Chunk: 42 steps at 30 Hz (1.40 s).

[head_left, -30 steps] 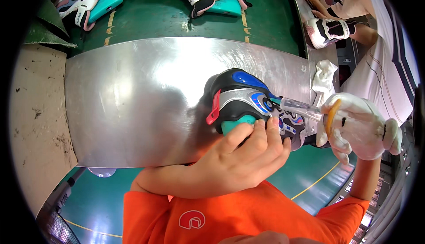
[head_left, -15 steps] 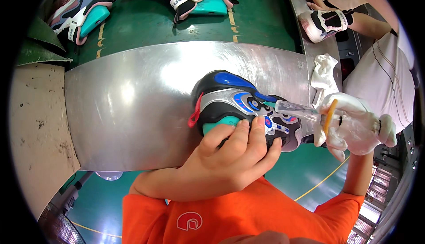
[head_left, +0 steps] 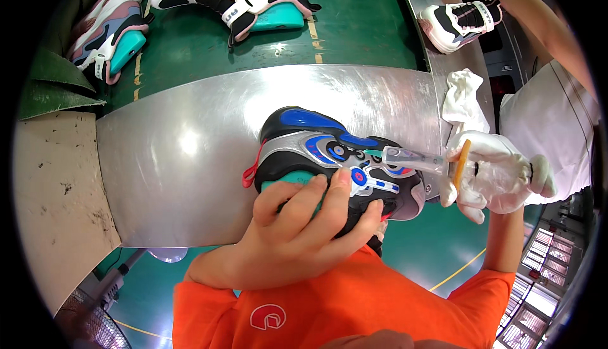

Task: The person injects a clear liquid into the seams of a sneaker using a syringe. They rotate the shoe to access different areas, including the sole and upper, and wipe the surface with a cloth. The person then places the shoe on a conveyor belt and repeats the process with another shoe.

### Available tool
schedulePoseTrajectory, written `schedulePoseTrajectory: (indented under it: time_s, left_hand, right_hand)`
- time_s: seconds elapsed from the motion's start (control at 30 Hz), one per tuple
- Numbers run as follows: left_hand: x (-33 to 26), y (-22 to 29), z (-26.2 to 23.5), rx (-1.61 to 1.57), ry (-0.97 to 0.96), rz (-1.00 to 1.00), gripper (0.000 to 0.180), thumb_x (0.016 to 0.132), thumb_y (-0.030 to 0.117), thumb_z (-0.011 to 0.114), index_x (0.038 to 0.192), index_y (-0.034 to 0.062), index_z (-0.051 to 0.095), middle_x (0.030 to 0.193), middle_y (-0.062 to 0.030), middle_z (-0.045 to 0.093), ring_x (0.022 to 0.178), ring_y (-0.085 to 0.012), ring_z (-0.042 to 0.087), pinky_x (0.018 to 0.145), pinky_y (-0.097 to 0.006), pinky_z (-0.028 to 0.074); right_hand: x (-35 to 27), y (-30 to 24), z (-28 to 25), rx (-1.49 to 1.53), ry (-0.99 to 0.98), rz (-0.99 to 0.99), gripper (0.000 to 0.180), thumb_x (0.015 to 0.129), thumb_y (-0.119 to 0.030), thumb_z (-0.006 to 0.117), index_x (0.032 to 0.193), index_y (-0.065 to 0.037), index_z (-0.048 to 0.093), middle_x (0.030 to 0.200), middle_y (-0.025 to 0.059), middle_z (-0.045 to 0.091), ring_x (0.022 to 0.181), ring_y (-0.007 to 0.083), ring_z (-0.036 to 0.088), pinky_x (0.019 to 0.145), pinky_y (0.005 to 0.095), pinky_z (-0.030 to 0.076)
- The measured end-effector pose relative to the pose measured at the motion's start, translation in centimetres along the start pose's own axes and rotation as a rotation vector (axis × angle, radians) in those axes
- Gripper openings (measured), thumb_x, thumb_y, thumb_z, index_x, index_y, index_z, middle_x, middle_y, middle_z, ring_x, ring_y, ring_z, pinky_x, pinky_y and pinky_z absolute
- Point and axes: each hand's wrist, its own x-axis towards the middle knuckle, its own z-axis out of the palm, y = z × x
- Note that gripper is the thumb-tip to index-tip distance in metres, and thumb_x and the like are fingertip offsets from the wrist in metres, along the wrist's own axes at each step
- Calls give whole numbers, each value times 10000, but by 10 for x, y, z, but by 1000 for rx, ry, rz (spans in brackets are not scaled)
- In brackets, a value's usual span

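A black, silver and blue sneaker (head_left: pixel 337 153) with a red heel loop lies on its side over the near edge of the metal table. A teal shoe last (head_left: pixel 295 177) shows at its opening. My bare left hand (head_left: pixel 304 219) grips the sneaker from the near side, fingers bent over its tongue area. In a white glove, my right hand (head_left: pixel 497 175) is closed around a clear syringe (head_left: pixel 415 159) with an orange-yellow flange. The syringe's teal tip points left at the sneaker's upper side; whether it touches I cannot tell.
The metal table (head_left: pixel 183 184) borders a green belt (head_left: pixel 354 32) carrying pink, white and black sneakers (head_left: pixel 231 1). At right are another sneaker (head_left: pixel 459 25), a crumpled white cloth (head_left: pixel 464 102) and a co-worker's arm (head_left: pixel 538 20). Cardboard (head_left: pixel 60 184) covers the left side; a fan (head_left: pixel 95 324) stands below.
The sneaker, my left hand and the syringe have shifted left in view. The syringe tip stays by the sneaker's side. The co-worker's hand has moved away from the sneaker at right.
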Motion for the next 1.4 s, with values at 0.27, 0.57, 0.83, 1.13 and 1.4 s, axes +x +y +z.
schedulePoseTrajectory:
  time_s: [0.27, 0.57, 0.83, 1.13, 1.4]
  left_hand:
    - [1, 2, -2, 30, -55, -17, 408, 721, 198, 760, 1060, 410, 678, 1254, -45, 558, 1025, -194, 503, 870, -334, 359]
    - [3, 3, -4, 62, -91, 2, 404, 726, 194, 742, 1074, 391, 681, 1255, -41, 564, 1063, -204, 477, 861, -329, 361]
    - [6, 5, -6, 32, -95, -29, 397, 664, 197, 817, 1010, 375, 738, 1274, -37, 534, 1039, -229, 454, 867, -336, 371]
    - [7, 2, -5, 70, -111, 26, 360, 797, 202, 675, 1119, 363, 681, 1280, -62, 567, 1044, -190, 498, 832, -324, 359]
    - [15, 11, -11, 41, -174, -36, 404, 671, 104, 760, 1020, 307, 742, 1250, -56, 560, 1001, -241, 480, 848, -359, 427]
  right_hand:
    - [-6, 18, -15, 36, 4, -114, 1201, 498, -681, 754, 1261, 180, 409, 938, 361, 600, 393, 179, 466, 347, 266, 308]
    - [-22, 13, -20, -59, 107, 25, 1086, 595, -603, 778, 1240, 188, 409, 903, 389, 584, 352, 148, 382, 345, 273, 285]
    - [-35, 11, -28, -16, 93, 119, 1138, 485, -478, 857, 1284, 187, 393, 971, 330, 608, 506, 159, 501, 446, 251, 398]
    - [-40, 29, -33, -20, 40, -125, 1219, 399, -660, 862, 1202, 166, 460, 900, 365, 616, 366, 141, 429, 351, 247, 320]
    - [-44, 25, -20, -75, 404, 210, 1078, 497, -634, 823, 1144, 164, 499, 845, 355, 617, 347, 186, 473, 327, 258, 344]
